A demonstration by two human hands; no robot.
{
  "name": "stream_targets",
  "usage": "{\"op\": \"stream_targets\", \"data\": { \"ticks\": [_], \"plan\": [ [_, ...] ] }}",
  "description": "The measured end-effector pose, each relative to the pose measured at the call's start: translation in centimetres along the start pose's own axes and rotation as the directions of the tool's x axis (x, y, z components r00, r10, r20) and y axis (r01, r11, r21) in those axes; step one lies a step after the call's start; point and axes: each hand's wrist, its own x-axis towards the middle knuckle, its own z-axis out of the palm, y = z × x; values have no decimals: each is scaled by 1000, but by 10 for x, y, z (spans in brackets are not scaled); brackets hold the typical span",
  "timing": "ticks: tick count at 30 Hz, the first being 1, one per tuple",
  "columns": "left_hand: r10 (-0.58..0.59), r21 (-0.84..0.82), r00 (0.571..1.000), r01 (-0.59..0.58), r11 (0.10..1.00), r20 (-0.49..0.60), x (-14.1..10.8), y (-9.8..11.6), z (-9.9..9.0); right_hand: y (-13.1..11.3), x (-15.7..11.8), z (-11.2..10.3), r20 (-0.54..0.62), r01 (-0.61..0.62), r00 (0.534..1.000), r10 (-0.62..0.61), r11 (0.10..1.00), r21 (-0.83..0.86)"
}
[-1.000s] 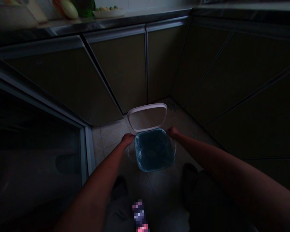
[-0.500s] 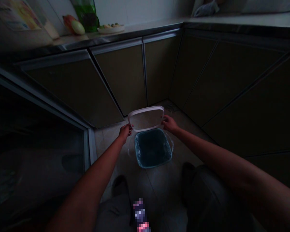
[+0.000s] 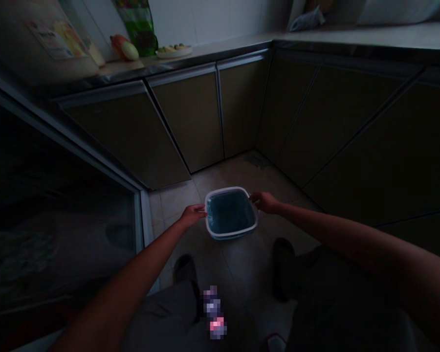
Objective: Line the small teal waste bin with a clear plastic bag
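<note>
A white rim ring (image 3: 225, 189) lies over the mouth of a blue-green trash bin (image 3: 230, 215) that stands on the floor. Inside the bin, a thin plastic liner bag covers the walls. My left hand (image 3: 193, 215) pinches the ring's left side with thumb and fingers. On the opposite side my right hand (image 3: 266, 201) holds the ring near its far right corner, fingers curled. The ring sits roughly level, and a strip of the bin shows below its near edge. Whether it is seated all round I cannot tell.
Cabinets (image 3: 190, 117) meet in a corner behind the bin, and a glass door frame (image 3: 143, 220) runs along the left. On the counter are a big container (image 3: 62, 39), an onion (image 3: 129, 51), a green bottle (image 3: 137, 27) and a plate of food (image 3: 174, 51). My feet flank the bin.
The rim ring has come down from a tilted, raised position behind the bin to lie over its mouth. Both hands moved down and nearer with it.
</note>
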Motion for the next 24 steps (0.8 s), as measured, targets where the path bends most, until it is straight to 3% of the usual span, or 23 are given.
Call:
{"op": "stream_targets", "data": {
  "ticks": [3, 7, 10, 17, 21, 24],
  "plan": [
    [152, 317, 988, -154, 936, 30, -8, -16, 5, 0, -11, 5, 47, 24, 999, -18, 990, -138],
    [256, 653, 965, -225, 723, 49, -20, -26, 6, -6, -18, 5, 71, 30, 997, -12, 966, -258],
    [248, 731, 964, -237, 640, 96, -26, -27, 5, -14, -19, 0, 78, 19, 997, 8, 939, -344],
    [155, 715, 979, -205, 668, 136, -30, -28, 6, -52, -10, -6, 128, 129, 989, -67, 813, -568],
    [110, 701, 983, -184, 689, 150, -31, -28, 5, -72, 17, 34, 290, 305, 940, -180, 825, -476],
    [74, 679, 983, -168, 714, 165, -29, -28, 4, -79, 49, 83, 416, 311, 897, -149, 881, -356]
  ]
}}
